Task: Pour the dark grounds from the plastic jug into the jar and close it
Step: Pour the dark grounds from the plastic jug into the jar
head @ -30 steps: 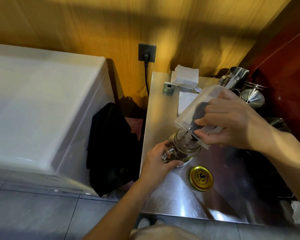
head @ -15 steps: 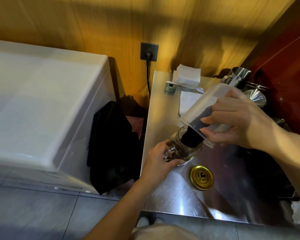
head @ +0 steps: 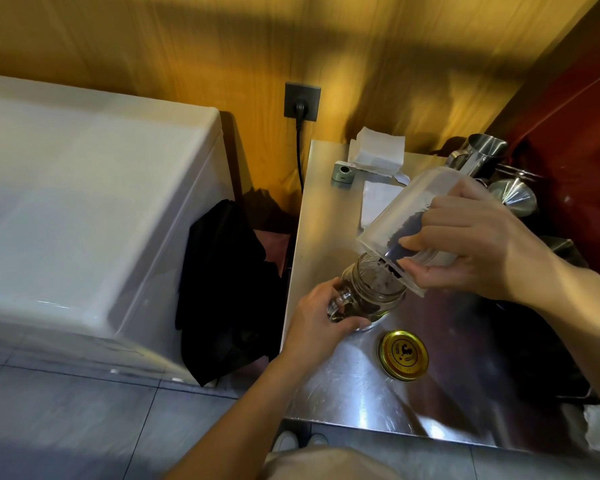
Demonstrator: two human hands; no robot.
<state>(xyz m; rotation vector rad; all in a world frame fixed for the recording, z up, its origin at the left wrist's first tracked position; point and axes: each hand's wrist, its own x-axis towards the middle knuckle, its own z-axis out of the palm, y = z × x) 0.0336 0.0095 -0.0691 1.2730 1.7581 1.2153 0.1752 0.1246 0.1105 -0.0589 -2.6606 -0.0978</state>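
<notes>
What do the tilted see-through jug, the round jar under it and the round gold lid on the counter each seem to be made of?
Tilted see-through jug: probably cloudy plastic; its wall looks matt and milky.
Round jar: apparently clear glass; glossy, with sharp highlights.
Round gold lid: likely lacquered metal; shiny, with a dark print.

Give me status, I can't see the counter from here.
Left hand grips jar. Right hand holds jug tipped over the jar mouth, grounds at the spout. Lid off, beside jar. Nothing in the way.
</notes>
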